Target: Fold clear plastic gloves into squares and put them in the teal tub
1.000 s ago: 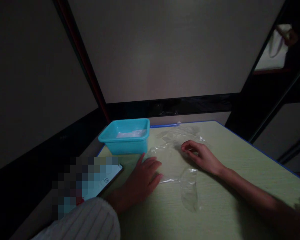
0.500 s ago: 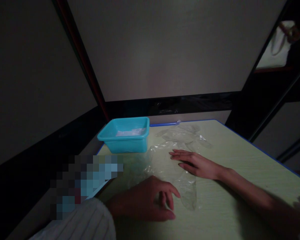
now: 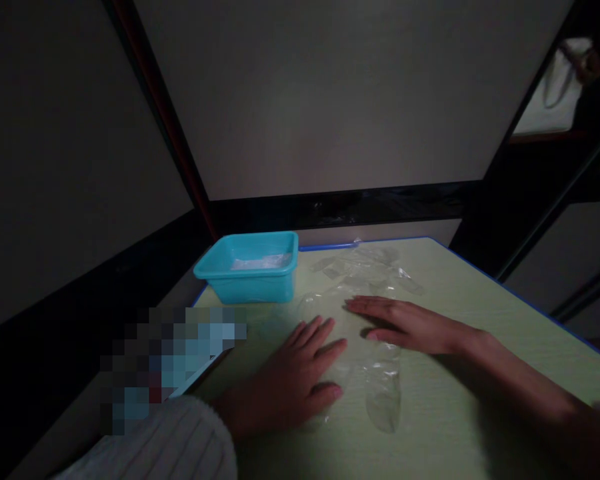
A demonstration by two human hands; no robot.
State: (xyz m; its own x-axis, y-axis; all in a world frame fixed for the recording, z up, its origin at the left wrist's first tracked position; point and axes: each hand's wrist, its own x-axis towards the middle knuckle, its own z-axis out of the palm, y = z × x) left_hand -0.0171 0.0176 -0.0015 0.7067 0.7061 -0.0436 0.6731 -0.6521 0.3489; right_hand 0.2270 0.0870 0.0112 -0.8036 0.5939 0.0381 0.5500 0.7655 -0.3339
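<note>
A: Where's the plastic?

B: Clear plastic film [image 3: 383, 403] lies on the table [image 3: 440, 427], roughly between and under both hands. Near-right end pokes out below the right hand [image 3: 397, 321], creased. A second crumpled clear piece [image 3: 365, 263] sits behind it, toward the far edge. Can't tell if they're joined.

A: Grip?

B: None that I see. Left hand [image 3: 307, 370] is palm down, fingers fanned wide, over the film's left part. Right hand is flat too, fingers together, thumb standing off. Nothing pinched in either. Can't tell how hard they press, or if the right one fully touches.

A: So which step?

B: My read: spreading the film flat. Not finished, wrinkles show at the near end and between the hands.

A: Next move calls for what?

B: I'd say one palm as anchor, the other working outward with light pressure. Thin stuff, probably clings and drags.

A: Anything in the way?

B: Blue tub [image 3: 253, 292] is at back left, white item [image 3: 261, 263] inside, just beside the film. Watch that side.
</note>
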